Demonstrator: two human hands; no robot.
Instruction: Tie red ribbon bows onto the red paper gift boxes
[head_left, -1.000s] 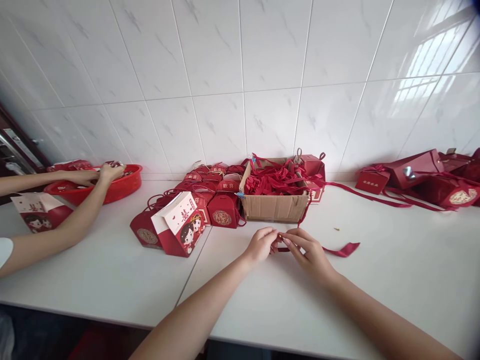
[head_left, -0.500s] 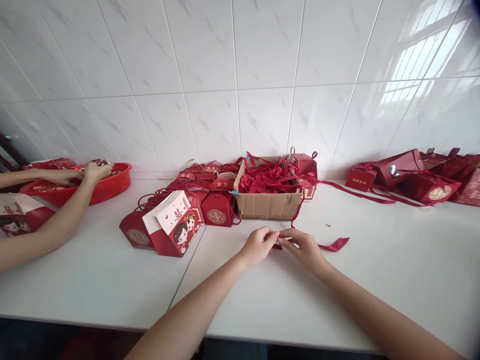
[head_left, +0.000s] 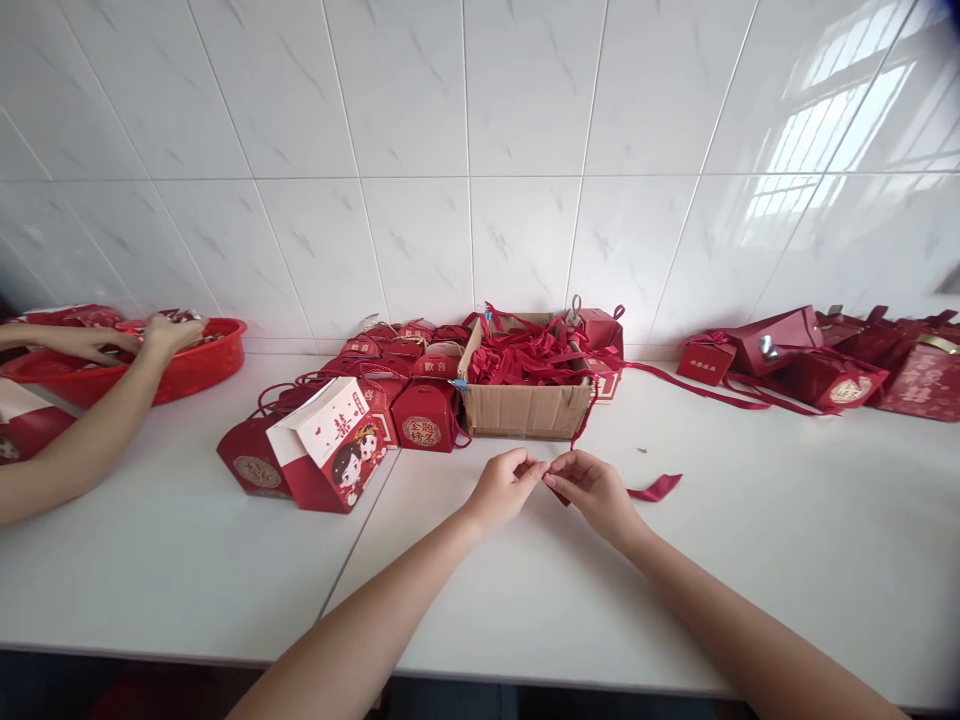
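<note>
I count two hands (head_left: 504, 492) of my own on one held ribbon (head_left: 658, 489), two co-worker's hands (head_left: 162, 336), one cardboard carton (head_left: 527, 412), one red basin (head_left: 204, 372), two white-topped boxes (head_left: 321, 450), and overlapping red boxes (head_left: 422, 412) too many to number.

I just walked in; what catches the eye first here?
A cardboard box heaped with red ribbons stands out in the middle. Just in front, the left hand and right hand pinch a single ribbon. Left of the cardboard box cluster decorated red boxes, with a red basin farther left.
</note>
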